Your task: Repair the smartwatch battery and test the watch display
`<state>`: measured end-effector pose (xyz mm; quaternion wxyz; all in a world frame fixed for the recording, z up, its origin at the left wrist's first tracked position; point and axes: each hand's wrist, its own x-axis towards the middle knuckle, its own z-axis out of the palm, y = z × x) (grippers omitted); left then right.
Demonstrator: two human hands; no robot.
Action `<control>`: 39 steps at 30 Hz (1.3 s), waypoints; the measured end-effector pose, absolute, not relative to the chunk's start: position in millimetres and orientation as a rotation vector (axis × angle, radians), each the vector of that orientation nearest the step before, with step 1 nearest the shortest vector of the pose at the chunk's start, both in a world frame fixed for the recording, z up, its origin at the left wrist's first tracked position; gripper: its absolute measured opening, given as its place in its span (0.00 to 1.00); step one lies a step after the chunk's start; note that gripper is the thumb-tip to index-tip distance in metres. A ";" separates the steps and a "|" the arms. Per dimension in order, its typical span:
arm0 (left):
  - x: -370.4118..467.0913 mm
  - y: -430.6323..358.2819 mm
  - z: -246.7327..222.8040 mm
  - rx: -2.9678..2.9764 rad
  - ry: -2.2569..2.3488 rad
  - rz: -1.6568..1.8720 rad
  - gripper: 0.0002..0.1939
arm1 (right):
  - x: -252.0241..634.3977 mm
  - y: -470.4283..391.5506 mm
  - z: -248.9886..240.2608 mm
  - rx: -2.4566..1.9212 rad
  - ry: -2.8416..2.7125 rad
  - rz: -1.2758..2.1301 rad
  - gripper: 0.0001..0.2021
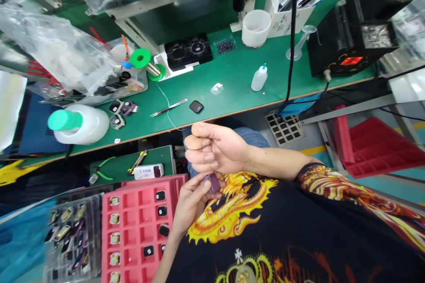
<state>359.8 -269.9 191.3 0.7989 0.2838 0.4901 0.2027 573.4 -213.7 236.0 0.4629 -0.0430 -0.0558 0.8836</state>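
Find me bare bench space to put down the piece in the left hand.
For the purple piece, the green bench is bare between the tray of dark bits and the small squeeze bottle, and near the front edge between that bottle and the black square piece. It is crowded at left, around the green-capped bottle, watch cases and solder spool.

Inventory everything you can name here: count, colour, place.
Watch case: one, purple, left hand
Workbench: one, green, centre
Square piece: one, black, bench front
Tweezers: one, silver, bench front
Spool: one, green, left
Large bottle: one, white, teal top, left
Watch pieces: three, mixed, beside bottle
Dropper bottle: one, white, bench middle
Cup: one, white, bench back
Pen box: one, white, beside cup
Display unit: one, black, bench right
Top tray: one, pink, lower left
Clear tray: one, clear, lower left
Plastic piece: one, red, right
Left hand: one, bare, holding watch case
Right hand: one, bare, curled, centre
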 end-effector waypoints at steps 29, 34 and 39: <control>372.2 -277.2 201.8 0.522 1.110 0.620 0.21 | 587.4 -259.7 175.6 -0.820 -1.730 1.003 0.17; 366.4 -279.2 190.8 0.467 1.012 0.617 0.16 | 587.7 -262.2 160.6 -0.864 -1.691 1.100 0.12; 361.2 -283.8 189.6 0.553 0.932 0.644 0.17 | 582.6 -265.9 164.8 -0.819 -1.725 0.949 0.07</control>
